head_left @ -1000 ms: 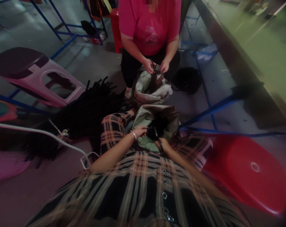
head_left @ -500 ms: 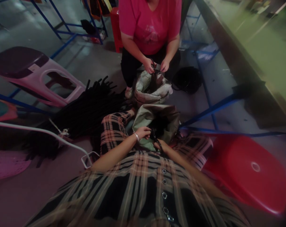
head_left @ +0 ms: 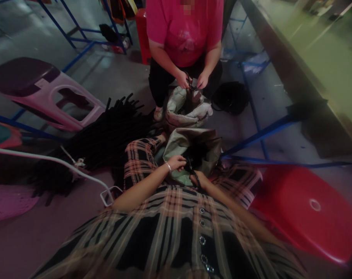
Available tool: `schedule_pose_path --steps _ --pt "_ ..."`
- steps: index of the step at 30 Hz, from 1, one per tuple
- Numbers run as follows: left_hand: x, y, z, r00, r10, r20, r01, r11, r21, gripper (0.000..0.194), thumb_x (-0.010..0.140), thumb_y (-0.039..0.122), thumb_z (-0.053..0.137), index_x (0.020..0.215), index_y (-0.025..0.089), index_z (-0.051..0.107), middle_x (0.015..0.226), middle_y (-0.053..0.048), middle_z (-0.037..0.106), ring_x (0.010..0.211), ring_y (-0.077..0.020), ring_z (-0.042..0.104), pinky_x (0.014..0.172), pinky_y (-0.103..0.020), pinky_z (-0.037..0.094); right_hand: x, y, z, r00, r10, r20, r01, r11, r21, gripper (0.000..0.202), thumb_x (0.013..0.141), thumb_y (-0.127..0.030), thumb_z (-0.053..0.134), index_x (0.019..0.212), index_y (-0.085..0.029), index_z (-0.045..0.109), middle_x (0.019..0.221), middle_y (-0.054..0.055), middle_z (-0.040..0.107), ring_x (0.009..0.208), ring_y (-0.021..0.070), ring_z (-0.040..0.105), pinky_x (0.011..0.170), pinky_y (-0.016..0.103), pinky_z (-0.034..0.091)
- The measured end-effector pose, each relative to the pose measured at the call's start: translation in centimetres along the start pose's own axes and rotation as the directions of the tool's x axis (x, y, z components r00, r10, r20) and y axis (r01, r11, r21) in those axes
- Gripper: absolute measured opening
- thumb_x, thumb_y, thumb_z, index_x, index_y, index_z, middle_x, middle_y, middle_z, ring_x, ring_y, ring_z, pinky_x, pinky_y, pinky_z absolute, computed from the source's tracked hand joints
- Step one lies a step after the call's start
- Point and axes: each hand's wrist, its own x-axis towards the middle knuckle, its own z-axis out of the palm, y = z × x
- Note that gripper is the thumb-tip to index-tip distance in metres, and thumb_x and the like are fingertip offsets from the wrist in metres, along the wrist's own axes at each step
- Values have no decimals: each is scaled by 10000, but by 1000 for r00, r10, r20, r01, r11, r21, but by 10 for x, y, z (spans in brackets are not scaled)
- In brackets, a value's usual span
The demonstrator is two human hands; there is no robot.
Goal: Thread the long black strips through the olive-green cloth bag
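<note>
An open green sack (head_left: pixel 176 141) stands between the wearer's plaid-covered legs (head_left: pixel 139 153), a dark heap (head_left: pixel 198 152) inside it. Over the sack's near side, the right hand (head_left: pixel 198 179) grips black scissors (head_left: pixel 190 164), blades beside the left hand (head_left: pixel 176 162). The left fingers are pinched together; it is too dark to tell whether anything is between them. Left of the sack, a bundle of black strips (head_left: pixel 109 135) lies on the floor (head_left: pixel 106 79). To its right is a red stool (head_left: pixel 315 228). Just beyond it, a person in pink (head_left: pixel 184 44) holds a dark tool (head_left: pixel 191 86) above a pale sack (head_left: pixel 189 121).
</note>
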Motion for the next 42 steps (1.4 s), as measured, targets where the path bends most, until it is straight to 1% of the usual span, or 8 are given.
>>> schedule_pose_path --steps 5,11,17,22,28,32,37,42 --pt "-1 3 -1 999 -29 -20 28 999 -23 194 775 220 710 874 106 588 553 40 586 395 -54 531 386 -147 412 -3 -7 -1 998 60 -29 -59 998 28 126 714 -275 505 637 -176 492 517 -27 494 452 85 433 440 189 319" --pt "-2 4 -4 998 -19 -54 19 1000 -12 177 781 247 703 799 110 593 582 29 598 391 -50 525 377 -146 395 -2 -5 0 997 59 -59 -59 998 -9 115 692 -247 484 603 -174 492 504 -25 482 451 86 420 441 199 307" --pt "-5 6 -9 999 5 -49 -8 998 -58 170 787 260 692 836 107 637 596 24 608 381 -29 488 356 -128 343 2 4 1 996 47 -78 -51 998 -40 124 702 -242 479 603 -170 501 500 -29 466 456 85 409 457 204 292" --pt "-4 6 -14 1000 -30 -7 29 994 -109 226 745 234 731 922 111 660 601 21 618 404 -36 507 365 -128 347 1 2 0 994 15 -111 -29 992 -125 138 698 -235 482 575 -173 483 505 -23 450 482 92 396 467 215 278" --pt "1 1 -13 997 -30 -74 25 998 -65 170 765 249 716 831 112 641 572 25 609 383 -34 489 365 -133 340 -1 0 0 993 26 -112 -38 994 -105 145 697 -242 472 568 -176 476 503 -23 431 492 98 394 465 219 274" --pt "1 1 -13 996 -34 -84 29 998 -58 168 799 265 684 774 113 618 583 15 623 373 -31 484 366 -134 340 0 -1 -1 992 42 -123 -56 992 -116 143 685 -247 479 561 -176 480 501 -26 433 497 98 397 468 214 278" --pt "-4 6 -13 998 -32 -62 24 991 -130 169 763 235 722 814 107 625 616 12 634 397 -35 512 368 -131 362 2 2 0 990 66 -127 -78 992 -96 145 680 -252 485 554 -182 470 495 -30 423 488 96 390 468 216 280" --pt "-5 7 -14 997 -55 -59 44 983 -180 222 728 240 760 837 100 627 612 5 635 405 -43 523 375 -138 396 3 5 0 987 43 -154 -62 991 -120 170 692 -278 479 549 -187 463 497 -36 398 491 97 373 480 224 276"
